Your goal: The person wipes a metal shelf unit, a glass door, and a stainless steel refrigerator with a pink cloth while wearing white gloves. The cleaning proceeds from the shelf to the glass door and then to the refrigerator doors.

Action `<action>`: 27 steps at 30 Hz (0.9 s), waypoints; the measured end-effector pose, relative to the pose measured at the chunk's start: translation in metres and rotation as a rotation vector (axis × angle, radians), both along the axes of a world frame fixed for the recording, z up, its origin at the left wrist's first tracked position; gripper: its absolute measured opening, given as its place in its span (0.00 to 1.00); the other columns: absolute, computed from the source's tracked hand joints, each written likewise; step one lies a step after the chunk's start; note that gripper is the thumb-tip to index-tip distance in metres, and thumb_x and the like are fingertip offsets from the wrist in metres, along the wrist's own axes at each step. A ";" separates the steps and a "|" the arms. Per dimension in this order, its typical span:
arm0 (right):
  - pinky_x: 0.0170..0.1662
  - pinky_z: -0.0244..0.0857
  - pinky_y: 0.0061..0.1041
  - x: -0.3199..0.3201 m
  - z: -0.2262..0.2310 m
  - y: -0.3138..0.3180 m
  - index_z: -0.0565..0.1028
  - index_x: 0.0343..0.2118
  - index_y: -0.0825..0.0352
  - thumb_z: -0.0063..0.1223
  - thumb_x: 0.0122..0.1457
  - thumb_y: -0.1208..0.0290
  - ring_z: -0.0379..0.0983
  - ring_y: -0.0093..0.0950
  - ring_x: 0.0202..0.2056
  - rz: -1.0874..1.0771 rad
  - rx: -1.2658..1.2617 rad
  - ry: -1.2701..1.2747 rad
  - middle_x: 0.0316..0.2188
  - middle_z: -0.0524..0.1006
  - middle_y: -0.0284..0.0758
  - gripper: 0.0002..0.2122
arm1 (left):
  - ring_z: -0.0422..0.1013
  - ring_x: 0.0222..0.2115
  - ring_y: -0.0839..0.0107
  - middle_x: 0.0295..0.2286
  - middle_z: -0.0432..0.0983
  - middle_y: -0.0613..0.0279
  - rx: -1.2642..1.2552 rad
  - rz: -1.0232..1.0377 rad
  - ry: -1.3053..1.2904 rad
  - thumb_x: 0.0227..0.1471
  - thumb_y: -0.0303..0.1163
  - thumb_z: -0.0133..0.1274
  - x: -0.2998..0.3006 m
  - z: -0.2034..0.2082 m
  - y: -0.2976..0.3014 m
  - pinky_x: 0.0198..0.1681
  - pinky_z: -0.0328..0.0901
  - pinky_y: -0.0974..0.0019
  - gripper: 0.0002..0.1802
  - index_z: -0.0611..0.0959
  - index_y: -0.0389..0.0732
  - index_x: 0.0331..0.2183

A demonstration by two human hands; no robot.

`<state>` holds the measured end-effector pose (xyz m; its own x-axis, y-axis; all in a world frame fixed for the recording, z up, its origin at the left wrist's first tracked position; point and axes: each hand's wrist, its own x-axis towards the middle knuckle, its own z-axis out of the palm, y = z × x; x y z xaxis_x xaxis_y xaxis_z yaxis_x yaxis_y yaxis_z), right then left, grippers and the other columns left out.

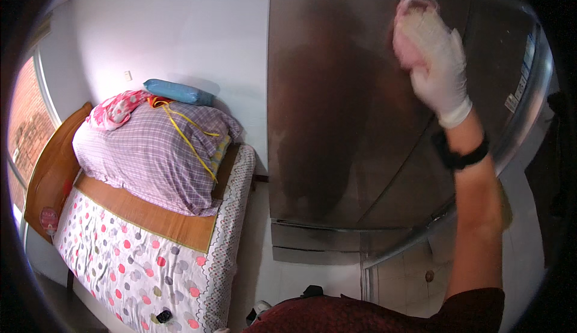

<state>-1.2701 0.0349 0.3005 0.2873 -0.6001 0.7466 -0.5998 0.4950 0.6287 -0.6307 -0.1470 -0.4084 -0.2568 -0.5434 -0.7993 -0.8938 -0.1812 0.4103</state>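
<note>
My right hand [443,72], in a white glove, is raised at the upper right with its fingers closed over a pink cloth [406,48]. The cloth is pressed flat to, or held just in front of, a tall, dark, glossy door [318,123] that looks like a refrigerator front. Motion blurs its edges, and the glove covers part of it. A dark reflection of a person shows on the door's surface. Around my right wrist sits a black band [461,153]. My left hand is out of sight.
To the left stands a bed with a dotted sheet [138,267], a bamboo mat [144,213] and a heap under a checked purple cloth [150,147]. A blue roll [180,91] rests on the heap against the wall. A small black object [163,316] lies near the bed's foot.
</note>
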 end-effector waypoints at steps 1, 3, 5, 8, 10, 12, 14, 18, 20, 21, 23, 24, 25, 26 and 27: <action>0.65 0.54 0.47 -0.006 0.026 0.003 0.75 0.59 0.55 0.54 0.49 0.74 0.66 0.39 0.63 -0.005 -0.070 0.033 0.62 0.72 0.36 0.29 | 0.71 0.55 0.54 0.53 0.77 0.51 -0.002 -0.015 0.003 0.61 0.53 0.48 -0.005 0.000 -0.003 0.57 0.66 0.55 0.28 0.82 0.43 0.52; 0.63 0.56 0.47 -0.012 0.048 0.005 0.73 0.59 0.60 0.53 0.48 0.73 0.65 0.42 0.63 -0.031 -0.170 0.066 0.62 0.71 0.39 0.30 | 0.71 0.55 0.54 0.52 0.77 0.51 -0.005 -0.040 0.005 0.60 0.53 0.48 -0.015 0.001 -0.007 0.56 0.66 0.55 0.28 0.83 0.43 0.51; 0.61 0.58 0.49 -0.009 0.036 0.000 0.71 0.58 0.72 0.52 0.47 0.74 0.62 0.49 0.63 -0.083 -0.218 0.036 0.60 0.70 0.49 0.30 | 0.71 0.55 0.54 0.52 0.78 0.50 -0.002 -0.054 0.003 0.60 0.53 0.48 -0.021 0.003 -0.006 0.56 0.67 0.55 0.28 0.83 0.43 0.51; 0.65 0.54 0.45 0.002 -0.032 -0.024 0.74 0.61 0.58 0.54 0.45 0.78 0.65 0.43 0.64 -0.050 -0.151 -0.036 0.62 0.72 0.39 0.34 | 0.72 0.54 0.54 0.51 0.78 0.50 0.009 -0.061 -0.004 0.59 0.54 0.49 -0.025 0.003 0.003 0.56 0.67 0.55 0.28 0.84 0.43 0.50; 0.64 0.52 0.49 0.017 -0.105 -0.034 0.76 0.58 0.58 0.57 0.43 0.75 0.65 0.45 0.63 -0.010 0.027 -0.197 0.60 0.73 0.39 0.32 | 0.72 0.54 0.53 0.51 0.79 0.50 0.012 -0.062 -0.014 0.59 0.54 0.49 -0.024 -0.001 0.009 0.56 0.67 0.55 0.28 0.84 0.43 0.50; 0.58 0.58 0.50 0.025 -0.181 -0.044 0.78 0.54 0.59 0.57 0.49 0.71 0.69 0.45 0.57 0.145 0.104 -0.346 0.56 0.75 0.37 0.25 | 0.72 0.54 0.53 0.50 0.79 0.50 0.011 -0.067 -0.026 0.59 0.54 0.50 -0.020 -0.009 0.011 0.55 0.67 0.55 0.28 0.84 0.43 0.49; 0.50 0.64 0.39 0.032 -0.260 -0.045 0.79 0.51 0.58 0.57 0.53 0.69 0.73 0.33 0.50 0.057 0.307 -0.256 0.53 0.77 0.31 0.20 | 0.72 0.53 0.53 0.50 0.79 0.49 0.005 -0.068 -0.035 0.58 0.54 0.50 -0.016 -0.018 0.011 0.55 0.68 0.55 0.28 0.85 0.43 0.49; 0.64 0.49 0.29 0.042 -0.409 -0.055 0.69 0.66 0.55 0.46 0.60 0.67 0.64 0.15 0.62 0.021 0.376 -0.219 0.67 0.65 0.19 0.28 | 0.72 0.54 0.53 0.50 0.79 0.49 -0.037 -0.126 -0.088 0.59 0.54 0.50 -0.001 -0.022 0.003 0.55 0.67 0.55 0.28 0.84 0.43 0.49; 0.70 0.42 0.31 0.034 -0.462 -0.047 0.67 0.67 0.59 0.42 0.62 0.66 0.57 0.15 0.68 0.036 0.377 -0.103 0.69 0.61 0.20 0.27 | 0.72 0.54 0.53 0.50 0.79 0.49 -0.061 -0.188 -0.128 0.59 0.53 0.49 0.009 -0.015 0.003 0.56 0.67 0.55 0.28 0.84 0.42 0.49; 0.69 0.47 0.28 0.028 -0.481 -0.036 0.66 0.66 0.62 0.41 0.62 0.67 0.58 0.16 0.67 0.041 0.587 -0.170 0.69 0.62 0.22 0.27 | 0.72 0.54 0.53 0.51 0.79 0.49 -0.070 -0.222 -0.146 0.60 0.53 0.49 0.014 -0.010 0.004 0.56 0.67 0.55 0.28 0.84 0.42 0.49; 0.65 0.56 0.22 0.012 -0.503 -0.010 0.66 0.65 0.66 0.40 0.62 0.70 0.61 0.17 0.64 0.172 0.752 -0.392 0.66 0.64 0.25 0.26 | 0.71 0.54 0.53 0.51 0.78 0.49 -0.087 -0.294 -0.167 0.60 0.53 0.48 0.014 -0.004 0.010 0.57 0.66 0.55 0.28 0.84 0.42 0.49; 0.62 0.59 0.19 0.003 -0.505 0.005 0.66 0.64 0.68 0.40 0.61 0.72 0.63 0.18 0.62 0.279 0.775 -0.563 0.64 0.66 0.26 0.26 | 0.71 0.55 0.53 0.51 0.78 0.49 -0.093 -0.333 -0.168 0.60 0.53 0.48 0.012 -0.004 0.013 0.57 0.66 0.56 0.27 0.84 0.42 0.50; 0.61 0.60 0.21 -0.006 -0.502 0.020 0.71 0.58 0.68 0.45 0.58 0.73 0.67 0.18 0.56 0.337 0.808 -0.674 0.59 0.70 0.26 0.23 | 0.71 0.55 0.53 0.51 0.78 0.49 -0.099 -0.374 -0.160 0.61 0.53 0.48 0.006 -0.008 0.018 0.57 0.66 0.56 0.27 0.84 0.42 0.50; 0.61 0.60 0.20 -0.014 -0.494 0.034 0.72 0.56 0.68 0.44 0.59 0.75 0.67 0.18 0.56 0.322 0.862 -0.682 0.59 0.70 0.26 0.21 | 0.71 0.55 0.53 0.51 0.78 0.49 -0.105 -0.416 -0.146 0.61 0.52 0.48 -0.004 -0.013 0.022 0.57 0.66 0.56 0.27 0.84 0.42 0.50; 0.61 0.60 0.19 -0.022 -0.480 0.047 0.73 0.54 0.68 0.44 0.61 0.77 0.67 0.18 0.57 0.311 0.914 -0.697 0.59 0.70 0.25 0.18 | 0.71 0.55 0.53 0.52 0.78 0.48 -0.113 -0.459 -0.128 0.61 0.52 0.47 -0.015 -0.020 0.026 0.58 0.65 0.56 0.27 0.83 0.42 0.50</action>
